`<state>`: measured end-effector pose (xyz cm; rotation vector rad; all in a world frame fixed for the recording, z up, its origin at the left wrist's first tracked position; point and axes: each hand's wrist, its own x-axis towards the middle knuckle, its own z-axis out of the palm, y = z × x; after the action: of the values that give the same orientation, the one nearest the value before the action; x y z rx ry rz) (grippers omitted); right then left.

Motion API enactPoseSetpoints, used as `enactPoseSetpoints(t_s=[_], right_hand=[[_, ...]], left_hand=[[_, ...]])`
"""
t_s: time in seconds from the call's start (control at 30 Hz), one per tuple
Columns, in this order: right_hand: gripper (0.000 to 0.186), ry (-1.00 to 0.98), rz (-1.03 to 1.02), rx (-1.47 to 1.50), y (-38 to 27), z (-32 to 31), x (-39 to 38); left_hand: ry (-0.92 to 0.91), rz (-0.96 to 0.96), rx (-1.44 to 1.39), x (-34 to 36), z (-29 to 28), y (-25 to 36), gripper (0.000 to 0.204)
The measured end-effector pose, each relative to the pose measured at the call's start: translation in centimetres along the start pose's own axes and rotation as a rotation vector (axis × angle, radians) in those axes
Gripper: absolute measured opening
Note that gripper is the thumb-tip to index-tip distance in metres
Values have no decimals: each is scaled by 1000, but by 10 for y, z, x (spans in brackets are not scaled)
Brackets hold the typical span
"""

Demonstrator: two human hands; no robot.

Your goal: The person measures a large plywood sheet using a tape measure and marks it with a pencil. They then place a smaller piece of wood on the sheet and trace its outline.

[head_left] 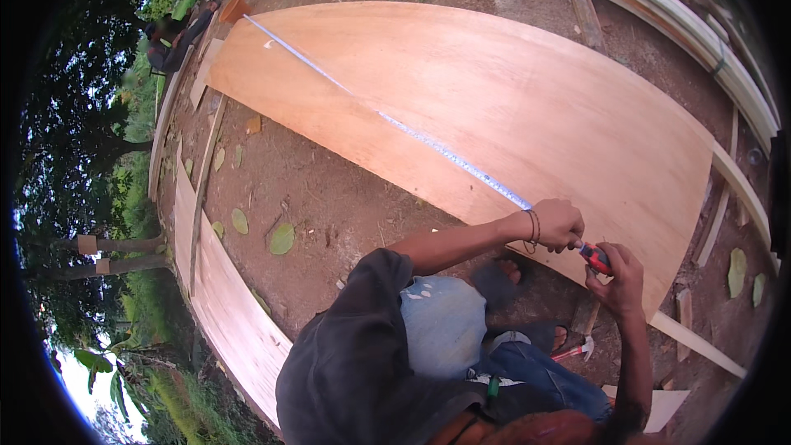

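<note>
My right hand has its fingers wrapped around the red and black case of a tape measure, just past the long near edge of a big plywood sheet. My left hand is just beside it, fingers folded in and closed over the blade; how each finger presses on it I cannot tell, as the back of the hand hides that. Two thin dark bracelets circle my left wrist.

From my left hand the pale blade runs slantwise along the plywood to its far end, near an orange-brown container. Another person is low down at that end, one hand close to the container; what those fingers do is too small to tell.

I am crouched against the near side of the sheet, my jeans bent at the knee and my dark sandals on the bare earth. A hammer with a red grip lies by my feet. Large leaves dot the soil. To my left a long pale board stretches away, and beyond the plywood's other long side lies a stack of timber strips.
</note>
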<state>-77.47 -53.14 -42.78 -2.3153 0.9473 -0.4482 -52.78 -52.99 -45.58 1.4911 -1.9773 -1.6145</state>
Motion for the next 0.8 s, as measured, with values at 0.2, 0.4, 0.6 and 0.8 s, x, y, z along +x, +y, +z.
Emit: enactPoseSetpoints(t_s=[0.2, 0.4, 0.6, 0.8], right_hand=[[31, -34, 9, -41, 41, -38, -30], [31, -142, 32, -15, 36, -13, -20], [27, 87, 97, -22, 52, -32, -61], [28, -39, -24, -5, 32, 6, -20]], left_hand=[[-52, -79, 1, -6, -40, -51, 24], [-75, -31, 27, 17, 6, -6, 23], [-11, -112, 3, -22, -59, -58, 20], [-109, 32, -54, 16, 3, -8, 22]])
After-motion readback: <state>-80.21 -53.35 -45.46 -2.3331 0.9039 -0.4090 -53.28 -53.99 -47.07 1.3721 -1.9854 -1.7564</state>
